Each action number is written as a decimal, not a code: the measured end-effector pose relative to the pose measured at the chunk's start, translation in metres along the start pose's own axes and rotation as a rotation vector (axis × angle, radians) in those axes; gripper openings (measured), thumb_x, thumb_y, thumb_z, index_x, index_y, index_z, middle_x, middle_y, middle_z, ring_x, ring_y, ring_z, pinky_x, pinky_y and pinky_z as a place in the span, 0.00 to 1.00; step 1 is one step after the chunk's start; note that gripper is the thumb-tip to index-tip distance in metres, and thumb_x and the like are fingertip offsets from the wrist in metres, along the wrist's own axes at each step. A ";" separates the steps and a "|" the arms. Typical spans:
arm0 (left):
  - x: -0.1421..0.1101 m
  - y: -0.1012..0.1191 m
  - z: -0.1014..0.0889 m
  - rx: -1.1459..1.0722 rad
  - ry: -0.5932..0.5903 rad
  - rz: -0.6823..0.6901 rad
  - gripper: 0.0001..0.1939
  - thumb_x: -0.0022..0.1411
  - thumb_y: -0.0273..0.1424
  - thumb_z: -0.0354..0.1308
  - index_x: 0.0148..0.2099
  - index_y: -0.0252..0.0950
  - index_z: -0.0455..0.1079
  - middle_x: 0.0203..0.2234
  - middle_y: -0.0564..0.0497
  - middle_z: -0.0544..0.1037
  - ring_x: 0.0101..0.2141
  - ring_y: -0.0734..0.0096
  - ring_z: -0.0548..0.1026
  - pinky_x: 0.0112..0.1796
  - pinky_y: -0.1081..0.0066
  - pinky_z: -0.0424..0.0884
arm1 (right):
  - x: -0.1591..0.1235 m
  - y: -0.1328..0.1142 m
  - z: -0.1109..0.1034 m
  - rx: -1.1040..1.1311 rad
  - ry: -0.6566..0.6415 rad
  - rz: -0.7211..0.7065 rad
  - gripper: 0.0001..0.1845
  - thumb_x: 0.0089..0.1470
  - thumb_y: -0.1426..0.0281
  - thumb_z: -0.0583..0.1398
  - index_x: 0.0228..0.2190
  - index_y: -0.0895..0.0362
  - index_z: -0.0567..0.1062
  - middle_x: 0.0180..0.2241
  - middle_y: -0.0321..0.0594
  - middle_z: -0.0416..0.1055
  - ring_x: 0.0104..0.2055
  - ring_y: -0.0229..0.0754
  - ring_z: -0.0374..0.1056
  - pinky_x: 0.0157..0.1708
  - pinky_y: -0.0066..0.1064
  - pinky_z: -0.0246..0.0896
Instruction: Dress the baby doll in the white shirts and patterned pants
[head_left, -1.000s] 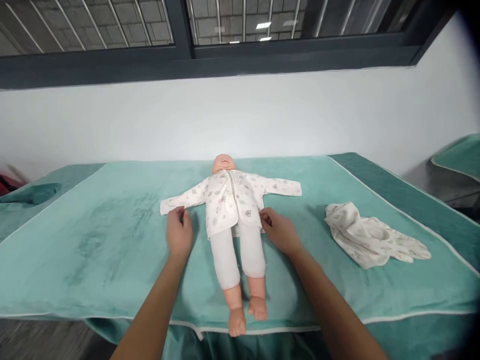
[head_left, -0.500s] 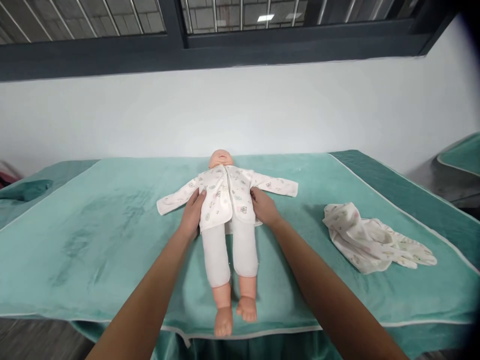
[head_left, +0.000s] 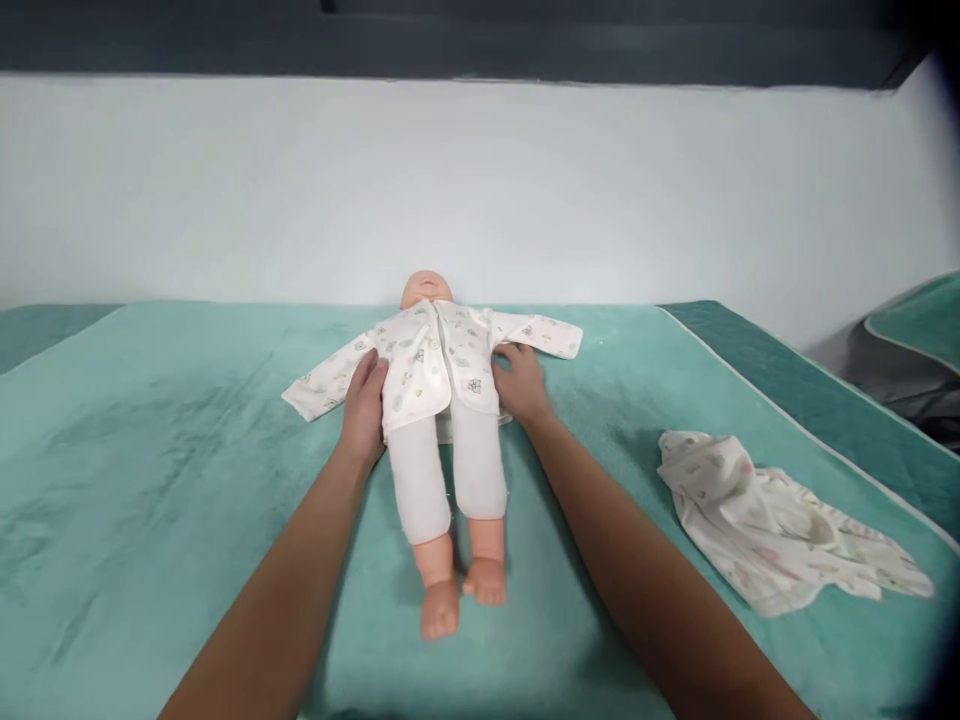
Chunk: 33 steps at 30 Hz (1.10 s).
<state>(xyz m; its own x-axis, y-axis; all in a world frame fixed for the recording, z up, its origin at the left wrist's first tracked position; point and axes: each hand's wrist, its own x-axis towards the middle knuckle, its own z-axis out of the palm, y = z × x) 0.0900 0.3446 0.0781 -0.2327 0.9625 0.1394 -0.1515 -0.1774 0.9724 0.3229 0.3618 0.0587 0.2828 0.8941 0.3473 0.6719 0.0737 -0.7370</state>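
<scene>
The bottom edge is cutting off both bare forearms. The teal towel-covered table is running past the left edge, and its near edge is lying out of view.

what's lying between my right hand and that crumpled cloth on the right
Nothing: in the head view, only bare green cover separates the right hand from the crumpled cloth.
</scene>
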 end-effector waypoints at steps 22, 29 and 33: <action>-0.158 0.025 -0.068 0.628 -0.315 0.390 0.23 0.69 0.40 0.51 0.62 0.41 0.67 0.64 0.42 0.66 0.63 0.58 0.65 0.62 0.53 0.61 | -0.244 0.057 -0.184 -0.596 0.392 -0.220 0.15 0.61 0.65 0.53 0.47 0.55 0.72 0.59 0.52 0.68 0.62 0.58 0.61 0.63 0.54 0.48; -0.219 0.033 -0.049 0.759 -0.536 0.521 0.17 0.72 0.39 0.46 0.53 0.43 0.73 0.61 0.47 0.72 0.68 0.54 0.56 0.65 0.44 0.51 | -0.213 0.065 -0.253 -0.910 -0.034 -0.062 0.13 0.62 0.64 0.54 0.43 0.57 0.74 0.44 0.53 0.75 0.47 0.56 0.70 0.45 0.44 0.60; -0.232 0.059 -0.033 0.715 -0.527 0.386 0.18 0.72 0.42 0.46 0.53 0.44 0.73 0.50 0.45 0.79 0.56 0.52 0.71 0.64 0.40 0.49 | -0.185 0.012 -0.268 -0.683 -0.162 -0.076 0.11 0.62 0.66 0.53 0.32 0.55 0.73 0.36 0.45 0.73 0.36 0.46 0.68 0.34 0.35 0.56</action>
<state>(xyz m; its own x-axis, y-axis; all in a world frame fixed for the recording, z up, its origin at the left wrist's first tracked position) 0.1028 0.1039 0.0973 0.3428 0.8635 0.3699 0.5061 -0.5014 0.7017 0.4617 0.0790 0.1410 0.1485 0.9558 0.2537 0.9801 -0.1080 -0.1667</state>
